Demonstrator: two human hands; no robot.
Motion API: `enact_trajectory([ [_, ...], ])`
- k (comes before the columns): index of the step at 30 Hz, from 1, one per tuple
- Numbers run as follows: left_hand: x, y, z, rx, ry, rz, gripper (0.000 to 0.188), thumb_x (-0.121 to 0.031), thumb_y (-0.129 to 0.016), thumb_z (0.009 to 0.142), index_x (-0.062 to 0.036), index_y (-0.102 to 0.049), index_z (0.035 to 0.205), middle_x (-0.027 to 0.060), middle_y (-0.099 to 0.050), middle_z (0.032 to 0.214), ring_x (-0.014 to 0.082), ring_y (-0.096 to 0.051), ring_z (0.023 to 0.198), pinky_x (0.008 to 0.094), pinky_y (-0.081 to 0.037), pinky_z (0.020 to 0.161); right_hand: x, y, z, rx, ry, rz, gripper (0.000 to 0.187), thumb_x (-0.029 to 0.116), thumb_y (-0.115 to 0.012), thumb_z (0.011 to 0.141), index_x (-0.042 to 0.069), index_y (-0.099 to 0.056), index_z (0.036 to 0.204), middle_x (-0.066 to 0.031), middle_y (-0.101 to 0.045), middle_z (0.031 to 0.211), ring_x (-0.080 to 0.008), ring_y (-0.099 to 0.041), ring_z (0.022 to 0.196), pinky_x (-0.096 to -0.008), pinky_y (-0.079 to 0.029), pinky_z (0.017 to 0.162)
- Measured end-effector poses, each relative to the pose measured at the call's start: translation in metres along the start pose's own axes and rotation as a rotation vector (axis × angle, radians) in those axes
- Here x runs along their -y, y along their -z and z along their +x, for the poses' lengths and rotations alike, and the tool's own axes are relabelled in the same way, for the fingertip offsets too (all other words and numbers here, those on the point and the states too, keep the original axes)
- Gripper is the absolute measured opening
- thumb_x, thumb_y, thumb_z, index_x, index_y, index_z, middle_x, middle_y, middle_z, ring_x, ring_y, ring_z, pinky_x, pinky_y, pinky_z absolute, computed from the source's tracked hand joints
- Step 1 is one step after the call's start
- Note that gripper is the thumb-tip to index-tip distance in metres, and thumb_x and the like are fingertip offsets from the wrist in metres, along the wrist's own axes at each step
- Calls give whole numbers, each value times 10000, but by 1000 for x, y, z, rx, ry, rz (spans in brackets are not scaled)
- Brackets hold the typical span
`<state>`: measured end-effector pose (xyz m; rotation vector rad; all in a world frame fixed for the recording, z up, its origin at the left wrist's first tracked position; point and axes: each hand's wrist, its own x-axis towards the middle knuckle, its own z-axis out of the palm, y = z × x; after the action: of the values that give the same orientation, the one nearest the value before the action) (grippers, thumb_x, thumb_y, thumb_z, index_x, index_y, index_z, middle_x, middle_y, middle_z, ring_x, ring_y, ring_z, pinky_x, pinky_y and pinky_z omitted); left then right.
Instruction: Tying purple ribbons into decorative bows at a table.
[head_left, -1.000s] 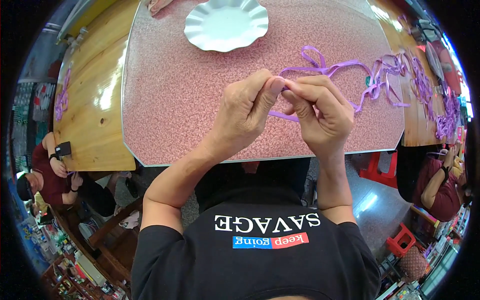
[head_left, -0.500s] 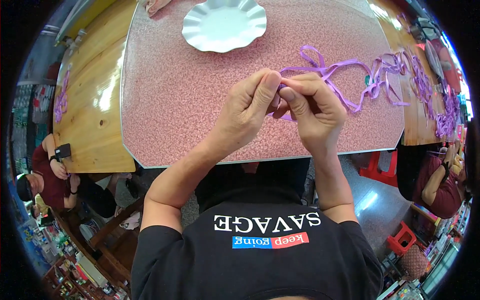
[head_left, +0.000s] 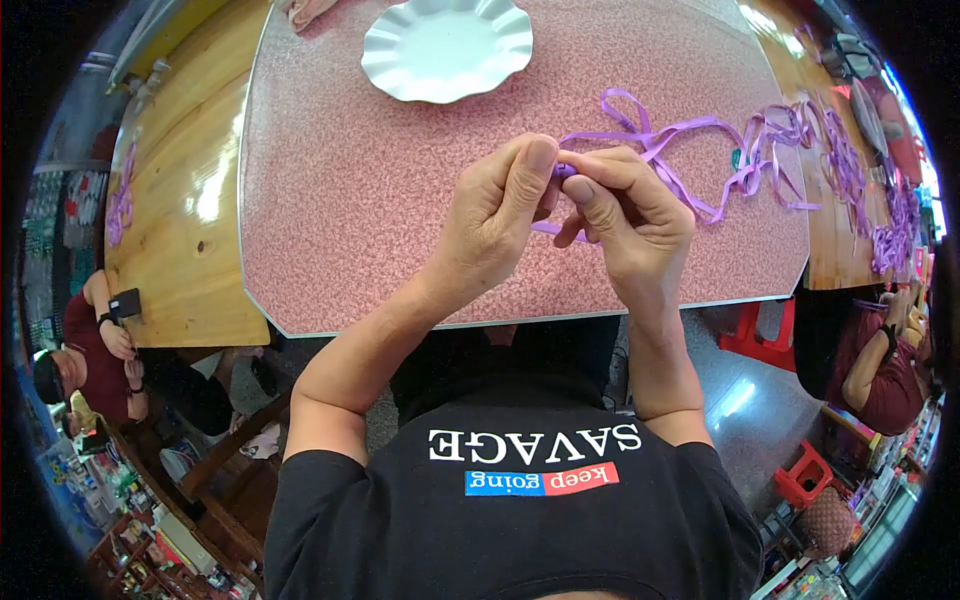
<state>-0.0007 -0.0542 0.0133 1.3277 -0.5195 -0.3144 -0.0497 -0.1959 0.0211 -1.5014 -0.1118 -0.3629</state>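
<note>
Both my hands meet above the pink speckled tabletop, fingertips nearly touching. Between them a small bunched bit of purple ribbon shows. My left hand is closed, thumb pressed against the fingers at the ribbon. My right hand pinches the same bit between thumb and index finger. From there the long purple ribbon trails in loose loops to the right across the table. A small green piece sits against it. My fingers hide part of what they grip.
A white scalloped plate stands at the far side. More purple ribbon is heaped on the wooden table at right, and a strand lies on the left one. People in dark red sit at both sides. A red stool stands below right.
My hands have shifted slightly, and more of the purple bunch now shows between the fingertips. My right thumb has drawn a little away from the left hand. The loose ribbon looks unmoved.
</note>
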Motion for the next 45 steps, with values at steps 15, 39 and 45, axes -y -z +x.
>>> enact_trajectory([
  [15, 4, 9, 6, -28, -262, 440, 280, -186, -555, 996, -3, -538, 785, 87, -446, 600, 178, -446, 492, 333, -353, 454, 11, 4, 3, 13, -82, -69, 101, 13, -654, 898, -21, -699, 982, -67, -639, 850, -94, -604, 669, -220, -534, 528],
  [39, 13, 20, 6, 20, -281, 355, 277, -206, -482, 1033, 5, -598, 894, 67, -472, 624, 122, -468, 534, 298, -365, 472, -3, 4, 17, 121, 333, -355, 75, -20, -667, 869, -32, -676, 942, -125, -653, 917, -157, -660, 703, -254, -579, 551],
  [45, 12, 18, 7, 49, -93, 79, 323, -247, -445, 1050, -6, -575, 879, 6, -468, 659, 71, -448, 598, 254, -369, 505, -16, -8, 9, 2, 298, -268, 107, -40, -662, 874, -36, -644, 979, -122, -641, 932, -145, -649, 688, -241, -557, 554],
])
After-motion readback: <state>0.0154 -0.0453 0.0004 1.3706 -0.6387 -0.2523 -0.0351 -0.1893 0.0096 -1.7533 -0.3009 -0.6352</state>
